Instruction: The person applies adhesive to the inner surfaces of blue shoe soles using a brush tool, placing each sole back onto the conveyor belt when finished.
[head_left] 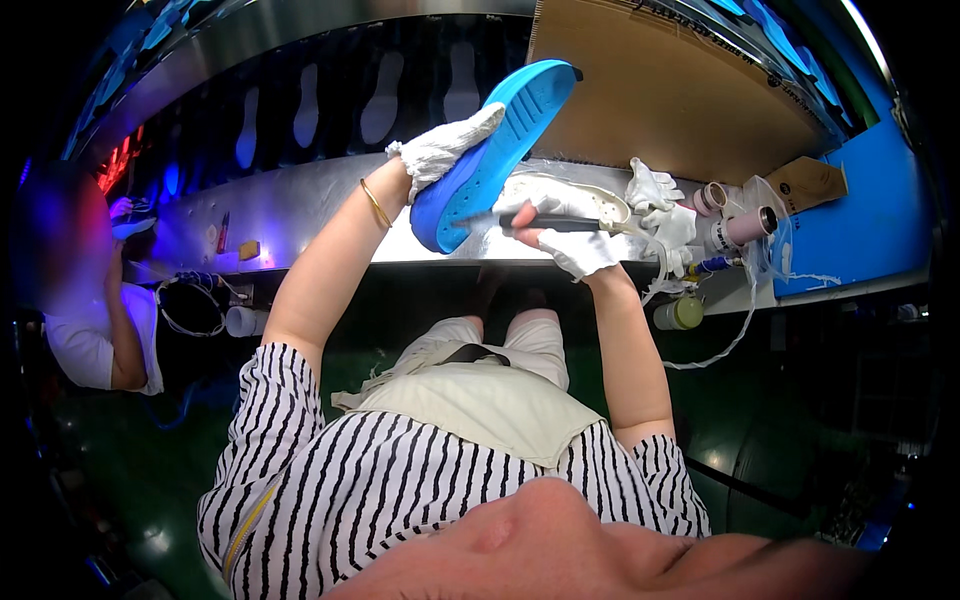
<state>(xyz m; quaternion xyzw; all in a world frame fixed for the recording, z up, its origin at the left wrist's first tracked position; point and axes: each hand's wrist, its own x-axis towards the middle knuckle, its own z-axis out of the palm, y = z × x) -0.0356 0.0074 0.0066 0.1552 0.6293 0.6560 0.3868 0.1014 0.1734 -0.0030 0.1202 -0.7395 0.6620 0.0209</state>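
Note:
My left hand (452, 148), in a white glove, grips a blue foam shoe (525, 105) by its side. The shoe is tilted, its grooved bright-blue end up and away and its darker, holed end low and near me. In my right hand (575, 245), gloved in white with bare fingertips, is a slim dark-handled tool (575, 224). Its blurred tip points left and reaches the shoe's lower end; I cannot make out what kind of tip it has. A white shoe with holes (598, 200) lies on the bench just behind my right hand.
The metal bench (300, 200) runs across. White gloves (655, 190), a pink bottle (748, 226) and a blue panel (860, 210) stand right; cardboard (670, 90) leans behind. Shoe-shaped forms (380, 100) line the back. Another person (100, 330) works at the left.

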